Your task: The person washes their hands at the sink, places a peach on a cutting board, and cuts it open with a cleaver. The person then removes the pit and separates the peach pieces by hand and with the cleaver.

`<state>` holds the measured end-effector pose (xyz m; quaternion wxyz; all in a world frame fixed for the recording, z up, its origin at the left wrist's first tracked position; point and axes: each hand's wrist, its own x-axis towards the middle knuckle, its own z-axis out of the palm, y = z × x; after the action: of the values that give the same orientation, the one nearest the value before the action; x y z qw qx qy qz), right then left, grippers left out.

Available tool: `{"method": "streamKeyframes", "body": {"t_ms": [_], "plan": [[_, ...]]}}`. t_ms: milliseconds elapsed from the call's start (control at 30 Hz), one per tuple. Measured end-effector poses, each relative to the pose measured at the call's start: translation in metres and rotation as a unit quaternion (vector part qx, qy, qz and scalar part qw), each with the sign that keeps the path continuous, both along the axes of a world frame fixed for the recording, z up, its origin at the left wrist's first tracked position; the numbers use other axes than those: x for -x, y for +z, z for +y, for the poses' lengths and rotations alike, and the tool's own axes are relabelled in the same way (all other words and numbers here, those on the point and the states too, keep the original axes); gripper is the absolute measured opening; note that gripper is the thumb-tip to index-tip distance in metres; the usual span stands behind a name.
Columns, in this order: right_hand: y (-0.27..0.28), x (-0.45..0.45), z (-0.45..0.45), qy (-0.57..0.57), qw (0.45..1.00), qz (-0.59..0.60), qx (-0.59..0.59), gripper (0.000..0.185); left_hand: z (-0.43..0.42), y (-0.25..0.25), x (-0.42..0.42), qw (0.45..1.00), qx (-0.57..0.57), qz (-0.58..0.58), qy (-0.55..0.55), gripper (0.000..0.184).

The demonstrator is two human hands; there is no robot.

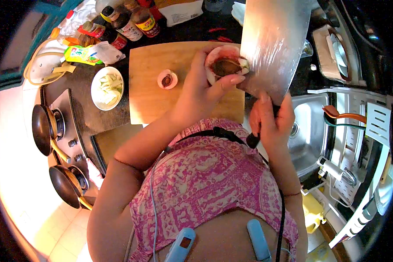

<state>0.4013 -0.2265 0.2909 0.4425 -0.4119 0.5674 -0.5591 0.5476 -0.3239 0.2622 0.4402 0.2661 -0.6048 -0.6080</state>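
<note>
Left fingers (225,84) grip round piece (225,66), right fingers (268,114) cleaver (274,48) hiding some counter (83,100); slice (167,80) on board (148,102), bowl (107,106) beside.

My right hand (270,120) hides the cleaver (273,39) where I grip it, and the top edge crops its blade. Some fingers of my left hand (201,89) are lost behind the round piece (226,66), whose dark middle I can't identify. The bottle labels (149,27) are too small to read; the bottom edge cuts a blue device (179,248).
</note>
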Motion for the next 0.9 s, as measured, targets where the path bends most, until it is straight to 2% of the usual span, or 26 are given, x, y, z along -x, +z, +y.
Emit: {"method": "streamKeyframes", "body": {"t_ms": [167, 267, 333, 467, 533, 700, 800, 900], "plan": [[-0.003, -0.001, 0.001, 0.004, 1.000, 0.005, -0.010, 0.021, 0.004, 0.011, 0.000, 0.998, -0.052, -0.010, -0.026, 0.048], [-0.003, -0.011, 0.004, -0.036, 0.999, -0.008, -0.013, 0.021, 0.010, 0.006, 0.007, 0.995, -0.092, 0.030, 0.001, 0.048], [-0.005, -0.010, 0.005, -0.036, 0.999, 0.031, 0.008, 0.020, 0.011, 0.008, 0.009, 0.995, -0.092, 0.026, 0.021, 0.046], [0.005, -0.004, 0.006, -0.037, 0.999, -0.002, 0.017, 0.020, 0.004, 0.020, 0.006, 0.997, -0.069, 0.029, 0.019, 0.043], [0.016, -0.002, 0.005, -0.014, 1.000, -0.002, -0.013, 0.019, 0.004, 0.030, 0.001, 0.984, -0.168, 0.040, -0.048, 0.039], [0.026, -0.003, 0.001, -0.029, 0.999, -0.021, -0.010, 0.017, -0.009, 0.009, 0.007, 0.989, -0.118, 0.067, -0.065, 0.037], [0.031, -0.004, 0.000, -0.046, 0.999, -0.026, -0.012, 0.015, -0.006, 0.015, 0.008, 0.986, -0.138, 0.069, -0.063, 0.036], [0.031, -0.004, -0.001, -0.043, 0.998, -0.041, -0.004, 0.015, -0.007, 0.017, 0.007, 0.991, -0.110, 0.037, -0.067, 0.035]]}}
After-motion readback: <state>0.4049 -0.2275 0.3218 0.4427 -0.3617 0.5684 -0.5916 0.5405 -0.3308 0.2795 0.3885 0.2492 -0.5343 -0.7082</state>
